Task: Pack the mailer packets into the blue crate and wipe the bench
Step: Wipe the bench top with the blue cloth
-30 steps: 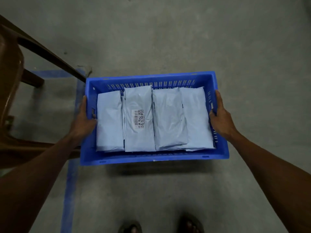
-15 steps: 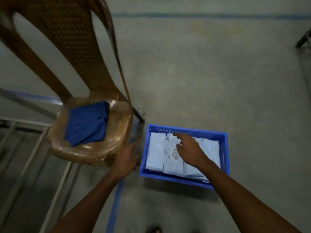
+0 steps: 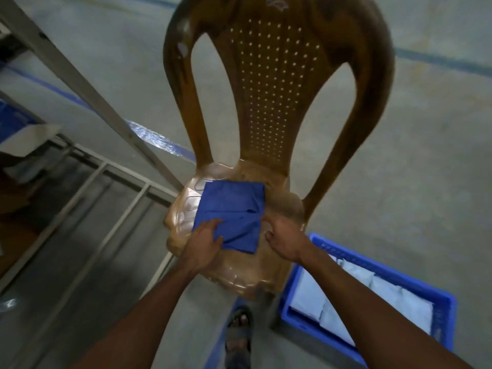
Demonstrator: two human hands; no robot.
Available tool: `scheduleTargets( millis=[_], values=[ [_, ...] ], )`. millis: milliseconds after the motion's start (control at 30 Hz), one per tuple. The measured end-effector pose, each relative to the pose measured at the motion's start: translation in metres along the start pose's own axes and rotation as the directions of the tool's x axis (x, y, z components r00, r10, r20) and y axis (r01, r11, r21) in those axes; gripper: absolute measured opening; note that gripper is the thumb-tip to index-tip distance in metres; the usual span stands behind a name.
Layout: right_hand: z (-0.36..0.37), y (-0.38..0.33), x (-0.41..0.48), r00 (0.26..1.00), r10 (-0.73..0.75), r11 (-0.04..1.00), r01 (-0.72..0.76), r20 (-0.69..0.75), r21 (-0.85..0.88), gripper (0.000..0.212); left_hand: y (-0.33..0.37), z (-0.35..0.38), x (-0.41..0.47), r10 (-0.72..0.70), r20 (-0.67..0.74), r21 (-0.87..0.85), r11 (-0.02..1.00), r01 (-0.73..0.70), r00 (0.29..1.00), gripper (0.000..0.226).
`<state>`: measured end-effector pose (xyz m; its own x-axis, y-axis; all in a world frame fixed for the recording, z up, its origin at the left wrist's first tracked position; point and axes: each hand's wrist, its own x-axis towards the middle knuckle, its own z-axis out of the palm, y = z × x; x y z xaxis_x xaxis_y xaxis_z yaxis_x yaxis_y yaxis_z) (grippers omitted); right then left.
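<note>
Mailer packets [image 3: 372,302]: pale grey, lying flat side by side inside the blue crate [image 3: 442,312], which sits on the concrete floor [image 3: 426,182] just right of the chair's front edge. The right forearm crosses over the crate's near-left part, so some packets are hidden.

Landmark is the brown plastic chair [image 3: 269,107]; everything below is placed relative to it, left to right.

Far left of the chair: a grey metal frame [image 3: 87,83] with a diagonal bar and horizontal rails; something pale and something blue behind it, too blurred to identify. A blue floor line [image 3: 159,141] runs behind the frame toward the chair's back legs.

On the chair seat: a folded blue cloth [image 3: 234,209], lying flat, creased toward its near right corner.

Left hand [image 3: 205,243]: at the seat's front left, palm down on the cloth's near-left corner, thumb and fingers closed on that edge, pinching it.

Right hand [image 3: 285,235]: at the seat's front right, just right of the cloth, fingers curled down. Fingertips are at or against the cloth's right edge; cannot tell if they actually grip it.

Below the seat's front edge: one sandalled foot [image 3: 239,334] on the floor, between the two forearms.

Chair back is perforated, upright, and fills the top centre.
</note>
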<state>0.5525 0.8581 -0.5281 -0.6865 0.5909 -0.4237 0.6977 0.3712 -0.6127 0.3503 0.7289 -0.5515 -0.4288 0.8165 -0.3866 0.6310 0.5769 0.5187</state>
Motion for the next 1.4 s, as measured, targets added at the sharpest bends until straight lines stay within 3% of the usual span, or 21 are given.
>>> scheduleTargets(
  millis=[167,300,467,567,667,767,900,1000,1033,1167,1300,1400],
  values=[
    [0.013,0.005,0.110,0.999,0.034,0.996,-0.034,-0.009,-0.080,0.053,-0.031,0.000,0.098,0.147,-0.002,0.218,0.965,-0.143,0.989,0.055],
    [0.026,0.011,0.167,0.994,0.108,0.935,-0.102,-0.001,-0.341,0.070,-0.040,0.005,0.160,0.287,0.058,0.478,0.833,-0.279,0.956,0.069],
    [0.042,0.016,0.175,0.998,0.053,0.830,-0.055,-0.020,-0.554,0.062,-0.044,0.011,0.172,0.421,0.031,0.570,0.738,-0.363,0.906,0.049],
    [0.027,-0.005,0.152,0.999,0.006,0.832,0.019,0.043,-0.554,0.058,-0.042,0.003,0.151,0.398,-0.005,0.444,0.823,-0.354,0.917,0.036],
    [-0.004,-0.034,0.121,0.996,-0.079,0.967,0.087,0.045,-0.240,0.047,-0.031,-0.026,0.121,0.349,-0.119,0.135,0.933,-0.333,0.930,0.031],
    [-0.046,-0.074,0.079,0.960,-0.160,0.987,0.161,-0.231,-0.016,0.043,-0.001,-0.076,0.078,0.359,-0.227,-0.116,0.913,-0.391,0.905,0.031],
    [-0.114,-0.142,0.008,0.941,-0.185,0.974,0.214,-0.283,0.074,0.041,0.060,-0.162,0.007,0.386,-0.337,-0.192,0.865,-0.465,0.858,0.029],
    [-0.163,-0.187,-0.061,0.862,-0.401,0.914,0.351,-0.312,-0.204,0.063,0.112,-0.230,-0.064,0.436,-0.482,-0.166,0.806,-0.568,0.760,0.028],
    [-0.177,-0.206,-0.090,0.843,-0.439,0.896,0.383,-0.310,-0.227,0.065,0.128,-0.251,-0.092,0.444,-0.528,-0.155,0.787,-0.597,0.724,0.029],
    [-0.226,-0.286,-0.217,0.647,-0.624,0.780,0.542,-0.437,-0.311,0.052,0.182,-0.326,-0.220,0.443,-0.661,-0.114,0.738,-0.665,0.605,0.029],
    [-0.259,-0.359,-0.317,0.419,-0.761,0.633,0.647,-0.495,-0.425,0.050,0.213,-0.384,-0.334,0.376,-0.765,-0.093,0.739,-0.667,0.523,0.029],
    [-0.271,-0.410,-0.367,0.291,-0.827,0.535,0.672,-0.482,-0.512,0.050,0.214,-0.422,-0.405,0.358,-0.772,-0.095,0.751,-0.653,0.525,0.040]
  ],
)
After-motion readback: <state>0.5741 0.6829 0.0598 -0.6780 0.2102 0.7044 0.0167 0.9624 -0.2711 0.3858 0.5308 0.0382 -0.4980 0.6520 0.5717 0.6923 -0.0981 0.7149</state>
